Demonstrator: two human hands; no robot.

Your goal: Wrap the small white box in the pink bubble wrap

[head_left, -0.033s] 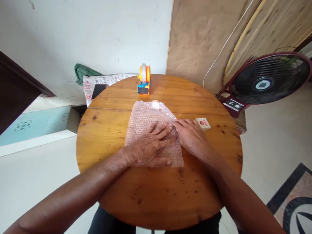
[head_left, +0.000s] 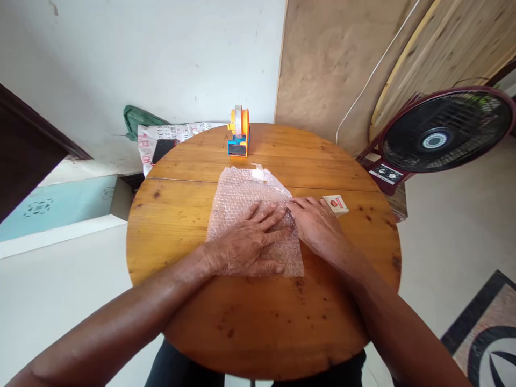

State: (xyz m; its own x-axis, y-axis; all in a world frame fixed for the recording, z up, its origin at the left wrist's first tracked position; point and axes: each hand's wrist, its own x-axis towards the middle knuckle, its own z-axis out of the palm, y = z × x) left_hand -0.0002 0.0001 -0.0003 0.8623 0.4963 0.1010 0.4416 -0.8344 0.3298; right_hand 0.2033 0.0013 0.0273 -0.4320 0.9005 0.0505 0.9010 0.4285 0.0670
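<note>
A sheet of clear bubble wrap (head_left: 237,191), looking folded into layers, lies on the round wooden table (head_left: 169,231). Across its lower middle my left hand (head_left: 250,242) is spread flat, palm down, fingers apart. My right hand (head_left: 314,220) is at the wrap's right edge, its fingers bent together on that edge; the thumb is mostly hidden. A short strip of tape (head_left: 257,173) sticks to the wrap's far edge, its tip raised. Just beyond my right knuckles lies a small cream and red card box (head_left: 336,204).
An orange and blue tape dispenser (head_left: 238,131) with a roll stands near the table's far edge. To the right is a dark red electric fan (head_left: 435,140). Behind the table at left are a printed white sack (head_left: 147,142) and a wall. A pale blue box (head_left: 56,207) stands at far left.
The tip of the tape strip on the wrap's far edge has lifted slightly. Both hands and the bubble wrap have stayed in place.
</note>
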